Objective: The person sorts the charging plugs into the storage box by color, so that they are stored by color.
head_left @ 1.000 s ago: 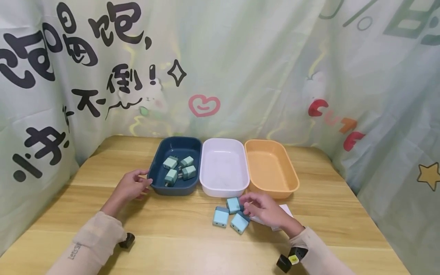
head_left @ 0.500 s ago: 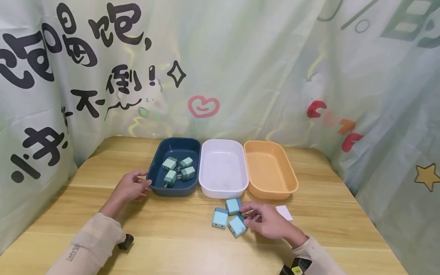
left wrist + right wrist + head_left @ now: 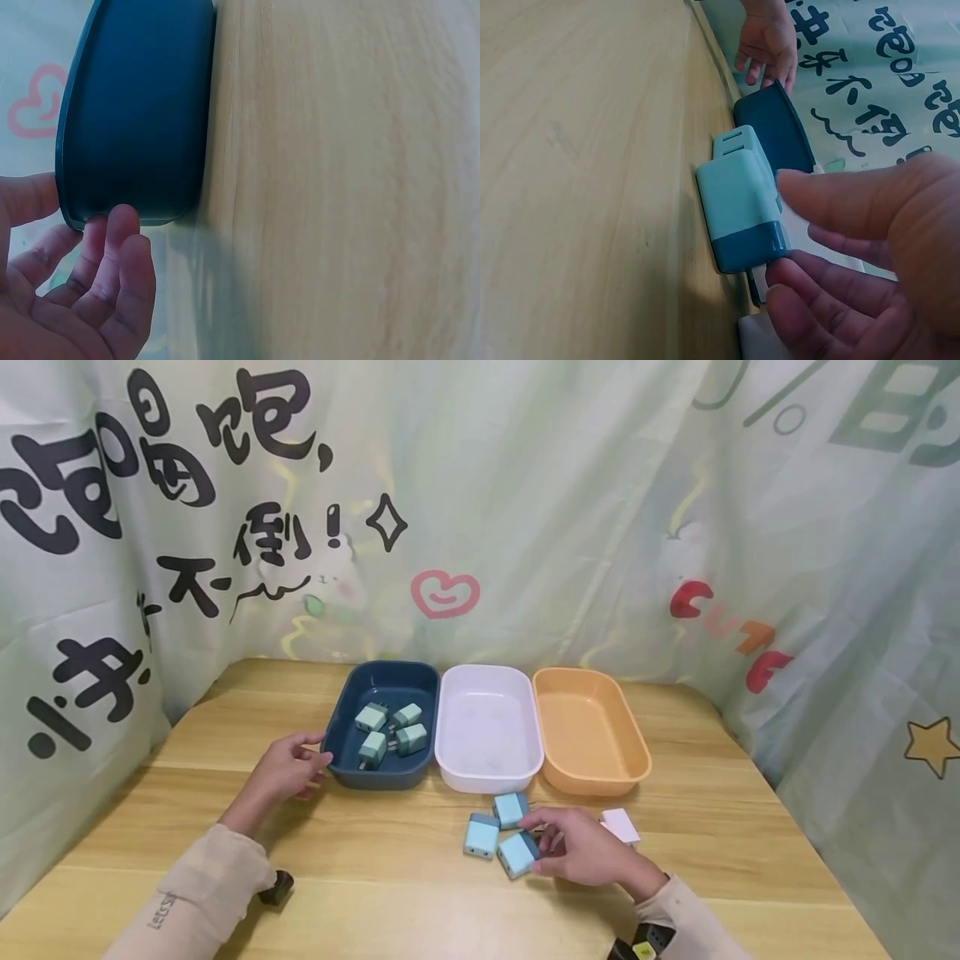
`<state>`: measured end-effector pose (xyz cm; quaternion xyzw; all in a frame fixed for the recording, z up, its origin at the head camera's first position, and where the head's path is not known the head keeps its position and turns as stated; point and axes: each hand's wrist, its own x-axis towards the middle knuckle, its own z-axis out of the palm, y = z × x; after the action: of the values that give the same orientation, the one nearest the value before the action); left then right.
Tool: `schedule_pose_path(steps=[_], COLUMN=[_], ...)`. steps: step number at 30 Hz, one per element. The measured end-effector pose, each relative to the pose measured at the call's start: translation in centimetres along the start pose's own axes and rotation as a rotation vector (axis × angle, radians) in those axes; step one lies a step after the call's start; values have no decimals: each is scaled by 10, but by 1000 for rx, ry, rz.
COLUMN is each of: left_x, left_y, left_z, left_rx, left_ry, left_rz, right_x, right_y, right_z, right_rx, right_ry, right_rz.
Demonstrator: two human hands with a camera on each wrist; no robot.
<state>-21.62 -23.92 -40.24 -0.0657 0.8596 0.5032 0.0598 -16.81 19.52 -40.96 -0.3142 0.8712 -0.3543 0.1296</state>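
In the right wrist view, the grip of the right hand (image 3: 919, 251) is parted around one edge of the nearest blue charger (image 3: 739, 202), with the thumb and fingertips brought close against it, though whether it is pinched cannot be told. On the desk (image 3: 375, 877), that charger is grouped with two other blue chargers (image 3: 480, 837), and a white block (image 3: 619, 827) is seen beside the hand. The dark blue tray (image 3: 382, 778), where four green chargers (image 3: 372, 747) are held, is touched by the loosely bent left hand (image 3: 75, 319), and a white tray (image 3: 487, 727) and an orange tray (image 3: 588, 722) are lined up beside it.
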Motion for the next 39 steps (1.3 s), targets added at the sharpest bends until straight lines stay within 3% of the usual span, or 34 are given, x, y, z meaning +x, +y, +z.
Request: schedule_pose_path(steps=[8, 18, 30, 39], left_x=[0, -3, -2, -2], left_y=[1, -1, 1, 3], left_z=[0, 1, 1, 0], left_rx=[2, -5, -2, -1], left_ry=[1, -8, -11, -8], left_rz=[-6, -26, -11, -15], right_x=[5, 5, 4, 5], right_y=[-6, -8, -10, -8], right_z=[0, 3, -3, -10], right_rx=[-81, -148, -124, -53], right_ry=[-13, -20, -8, 1], right_rz=[38, 10, 24, -12])
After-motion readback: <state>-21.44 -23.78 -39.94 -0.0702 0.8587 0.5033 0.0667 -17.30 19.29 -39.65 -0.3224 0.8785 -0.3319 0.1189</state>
